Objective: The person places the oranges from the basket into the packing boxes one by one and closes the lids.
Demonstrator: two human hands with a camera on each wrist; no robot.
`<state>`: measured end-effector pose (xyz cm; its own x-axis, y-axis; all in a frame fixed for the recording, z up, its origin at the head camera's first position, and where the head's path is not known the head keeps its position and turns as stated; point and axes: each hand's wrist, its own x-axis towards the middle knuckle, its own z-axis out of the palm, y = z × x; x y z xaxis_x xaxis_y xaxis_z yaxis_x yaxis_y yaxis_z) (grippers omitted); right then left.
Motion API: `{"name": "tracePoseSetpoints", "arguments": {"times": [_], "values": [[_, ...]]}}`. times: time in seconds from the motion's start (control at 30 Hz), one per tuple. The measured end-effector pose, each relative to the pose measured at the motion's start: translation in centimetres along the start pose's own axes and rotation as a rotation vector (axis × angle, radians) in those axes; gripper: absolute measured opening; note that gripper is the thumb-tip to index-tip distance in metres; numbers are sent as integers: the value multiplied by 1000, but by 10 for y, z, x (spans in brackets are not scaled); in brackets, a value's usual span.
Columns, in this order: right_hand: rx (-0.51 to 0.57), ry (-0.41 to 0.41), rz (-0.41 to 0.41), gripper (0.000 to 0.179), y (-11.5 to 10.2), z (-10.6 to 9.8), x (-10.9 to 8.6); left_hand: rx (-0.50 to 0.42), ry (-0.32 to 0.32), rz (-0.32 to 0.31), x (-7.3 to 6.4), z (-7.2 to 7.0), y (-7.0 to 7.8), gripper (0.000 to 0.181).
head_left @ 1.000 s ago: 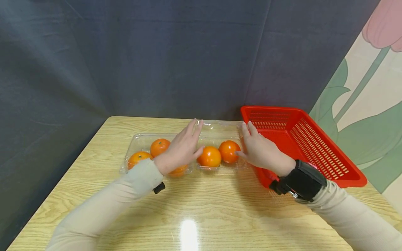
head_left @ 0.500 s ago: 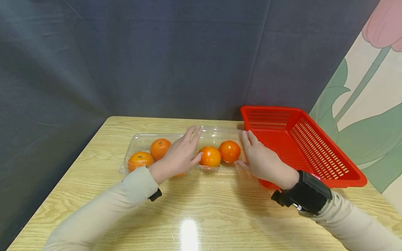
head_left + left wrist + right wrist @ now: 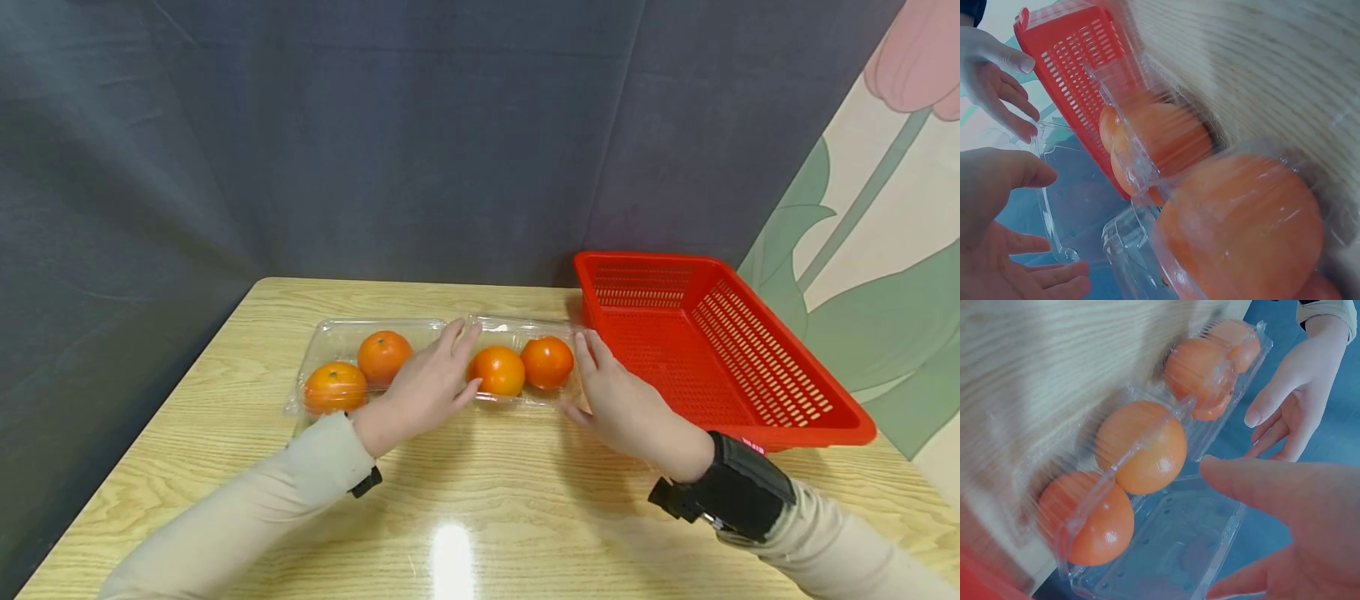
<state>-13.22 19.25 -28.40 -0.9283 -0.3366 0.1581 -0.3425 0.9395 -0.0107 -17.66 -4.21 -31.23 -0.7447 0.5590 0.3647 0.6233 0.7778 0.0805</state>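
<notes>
Head-camera footage showed a clear plastic clamshell tray (image 3: 330, 337) lying across the far middle of a pale wooden table (image 3: 480, 508), with four oranges in it: two at the left end (image 3: 334, 387) (image 3: 384, 355) and two at the right end (image 3: 497, 370) (image 3: 547, 362). The left hand (image 3: 424, 385) lay over the middle of the tray with its fingers straight and together, gripping nothing, its palm hiding the part of the tray between the two pairs of fruit. The right hand (image 3: 617, 403) stood at the tray's right end, fingers also straight and relaxed, holding nothing, just beside the rightmost orange. A red slotted basket (image 3: 780, 408) sat immediately right of the tray, behind the right hand, and a dark grey curtain (image 3: 375, 142) closed off the far side, with a flower mural (image 3: 885, 208) on the wall at the right. Each forearm wore a beige sleeve (image 3: 247, 508), and a black strap (image 3: 738, 492) ringed the right wrist. From the left wrist, the oranges (image 3: 1241, 225) showed through the transparent lid (image 3: 1141, 169), blurred. Compared with a second earlier, the lid, which had stood raised at the far edge under both sets of fingertips, had come down over the fruit, and both hands had drawn nearer and lower; the right hand no longer covered the near corner of the basket.
</notes>
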Motion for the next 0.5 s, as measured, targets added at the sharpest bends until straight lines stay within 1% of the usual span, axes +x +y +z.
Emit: {"name": "tracePoseSetpoints", "arguments": {"times": [0.1, 0.33, 0.5], "values": [[2, 17, -17, 80, 0, 4, -3, 13, 9, 9, -2, 1, 1, 64], [14, -13, -7, 84, -2, 9, -8, 17, 3, 1, -8, 3, 4, 63], [-5, -21, -3, 85, -4, 11, -11, 59, 12, 17, -10, 4, 5, 61]]}}
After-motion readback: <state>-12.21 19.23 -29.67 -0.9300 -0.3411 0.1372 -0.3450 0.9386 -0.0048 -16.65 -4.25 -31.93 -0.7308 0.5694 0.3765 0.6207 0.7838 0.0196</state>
